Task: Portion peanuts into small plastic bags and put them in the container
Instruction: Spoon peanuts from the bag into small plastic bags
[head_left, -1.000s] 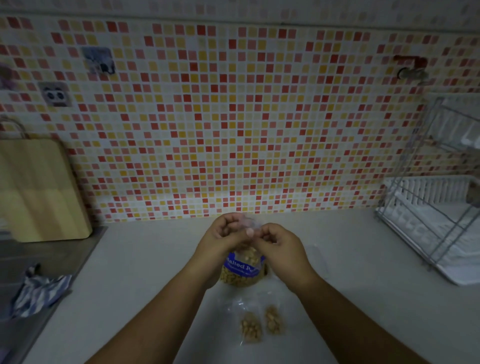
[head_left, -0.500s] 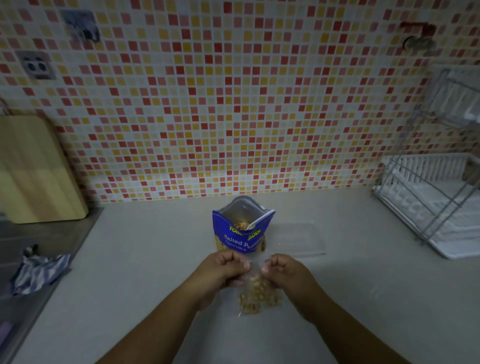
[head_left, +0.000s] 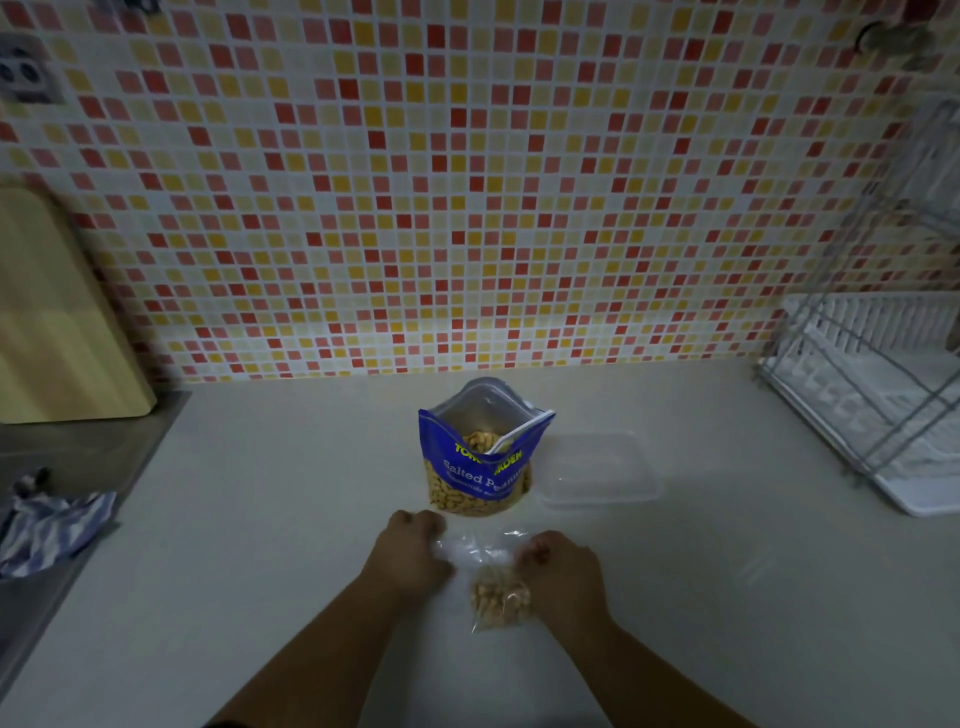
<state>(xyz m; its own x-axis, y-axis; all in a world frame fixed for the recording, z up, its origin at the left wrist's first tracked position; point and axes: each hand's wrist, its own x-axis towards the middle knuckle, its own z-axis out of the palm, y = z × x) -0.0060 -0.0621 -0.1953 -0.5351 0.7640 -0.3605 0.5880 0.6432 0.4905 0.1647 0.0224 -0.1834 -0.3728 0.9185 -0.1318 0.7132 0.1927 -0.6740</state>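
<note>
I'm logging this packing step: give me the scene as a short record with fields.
small plastic bag: on the counter, peanuts inside
left hand: pinches its top
right hand: pinches its top too
Salted Peanuts pouch: upright, open, behind the bag
clear container: right of the pouch, no bags seen inside
step: portion not yet in container

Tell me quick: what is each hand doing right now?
Left hand: fingers curled, pinching the top left edge of the small bag of peanuts.
Right hand: fingers curled, pinching the same bag's top right edge.
</note>
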